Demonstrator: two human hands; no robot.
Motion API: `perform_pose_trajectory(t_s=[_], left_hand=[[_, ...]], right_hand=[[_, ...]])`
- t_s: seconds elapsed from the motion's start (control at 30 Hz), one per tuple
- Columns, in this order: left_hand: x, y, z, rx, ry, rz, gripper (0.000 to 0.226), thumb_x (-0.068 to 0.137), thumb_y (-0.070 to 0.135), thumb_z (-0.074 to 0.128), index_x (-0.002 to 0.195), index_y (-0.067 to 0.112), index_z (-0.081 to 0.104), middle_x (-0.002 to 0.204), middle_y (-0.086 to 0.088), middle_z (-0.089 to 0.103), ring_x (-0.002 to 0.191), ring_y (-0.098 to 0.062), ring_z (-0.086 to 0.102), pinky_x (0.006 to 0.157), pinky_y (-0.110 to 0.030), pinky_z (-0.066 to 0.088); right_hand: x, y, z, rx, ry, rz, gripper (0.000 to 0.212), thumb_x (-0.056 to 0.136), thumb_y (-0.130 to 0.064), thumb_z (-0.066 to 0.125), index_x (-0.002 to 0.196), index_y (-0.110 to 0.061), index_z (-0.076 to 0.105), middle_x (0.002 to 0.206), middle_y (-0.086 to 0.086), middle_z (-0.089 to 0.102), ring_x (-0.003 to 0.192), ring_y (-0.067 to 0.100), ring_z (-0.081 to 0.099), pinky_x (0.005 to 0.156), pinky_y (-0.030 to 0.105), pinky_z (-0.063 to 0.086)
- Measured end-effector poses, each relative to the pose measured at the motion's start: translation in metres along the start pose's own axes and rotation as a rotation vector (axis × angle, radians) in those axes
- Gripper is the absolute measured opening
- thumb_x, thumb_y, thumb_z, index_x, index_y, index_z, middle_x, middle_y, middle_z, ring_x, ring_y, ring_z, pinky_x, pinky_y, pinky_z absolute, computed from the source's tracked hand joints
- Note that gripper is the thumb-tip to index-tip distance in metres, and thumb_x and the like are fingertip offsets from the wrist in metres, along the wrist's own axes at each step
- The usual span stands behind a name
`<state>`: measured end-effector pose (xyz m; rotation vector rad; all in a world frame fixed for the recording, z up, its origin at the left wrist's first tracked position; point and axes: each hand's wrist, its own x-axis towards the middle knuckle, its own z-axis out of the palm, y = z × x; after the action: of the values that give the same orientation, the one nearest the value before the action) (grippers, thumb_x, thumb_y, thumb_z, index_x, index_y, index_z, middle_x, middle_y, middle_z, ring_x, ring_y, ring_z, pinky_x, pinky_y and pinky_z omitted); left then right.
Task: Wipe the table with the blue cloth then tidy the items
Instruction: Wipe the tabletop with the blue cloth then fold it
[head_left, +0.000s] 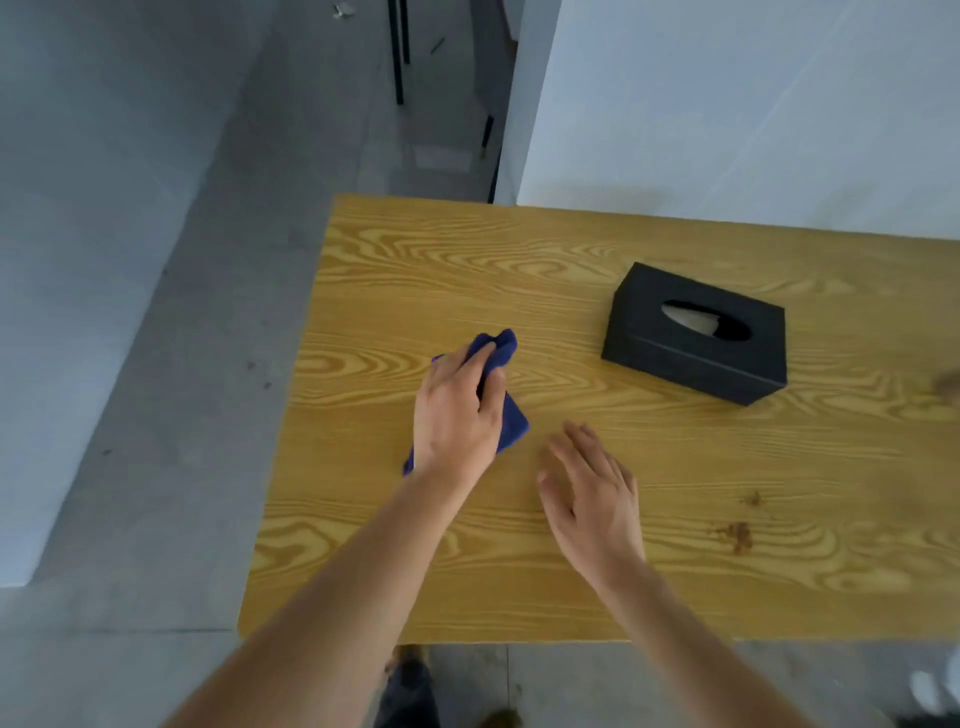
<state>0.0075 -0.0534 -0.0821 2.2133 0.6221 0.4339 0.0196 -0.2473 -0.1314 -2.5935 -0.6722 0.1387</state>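
On the table (675, 519), left hand (457, 410) apparently grips blue cloth (506, 421).

Only 1 obstacle is standing on the table (415, 270): the black tissue box (693, 332), at the far right. Bare wood is lying open around it, with brown stains (737, 535) near right.

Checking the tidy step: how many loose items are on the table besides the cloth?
1. A black tissue box sits right of the blue cloth, apart from both hands. The table runs off frame to the right, so more may be hidden there.
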Motion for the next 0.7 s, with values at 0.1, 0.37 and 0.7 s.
perform_pose_trajectory(t_s=[0.1, 0.37, 0.7], left_hand=[[0.069, 0.008, 0.019, 0.139, -0.22, -0.007, 0.056, 0.107, 0.048, 0.044, 0.158, 0.024, 0.043, 0.16, -0.008, 0.044, 0.147, -0.031, 0.038, 0.114, -0.049, 0.036], [0.088, -0.087, -0.023, 0.525, -0.322, -0.051, 0.074, 0.099, 0.071, 0.013, 0.164, 0.039, 0.003, 0.176, 0.001, -0.008, 0.161, -0.027, -0.009, 0.127, -0.059, 0.004], [0.039, -0.148, -0.05, 0.711, -0.324, -0.023, 0.076, 0.1, 0.068, -0.005, 0.165, 0.029, -0.009, 0.173, -0.006, -0.013, 0.16, -0.026, -0.012, 0.129, -0.049, -0.003]], right_hand=[[0.02, 0.0, -0.003, -0.035, 0.029, 0.009, 0.046, 0.102, -0.032, 0.057, 0.145, -0.019, 0.058, 0.162, 0.0, 0.045, 0.155, 0.017, 0.031, 0.117, 0.046, 0.032], [0.13, -0.051, 0.009, -0.076, -0.001, -0.056, 0.064, 0.102, -0.061, 0.036, 0.16, -0.034, 0.033, 0.172, -0.006, 0.025, 0.159, 0.015, 0.015, 0.123, 0.042, 0.019], [0.229, -0.073, 0.054, -0.328, -0.301, -0.059, 0.086, 0.083, -0.094, 0.018, 0.159, -0.056, 0.006, 0.176, -0.005, -0.006, 0.16, 0.03, -0.015, 0.125, 0.058, -0.002]])
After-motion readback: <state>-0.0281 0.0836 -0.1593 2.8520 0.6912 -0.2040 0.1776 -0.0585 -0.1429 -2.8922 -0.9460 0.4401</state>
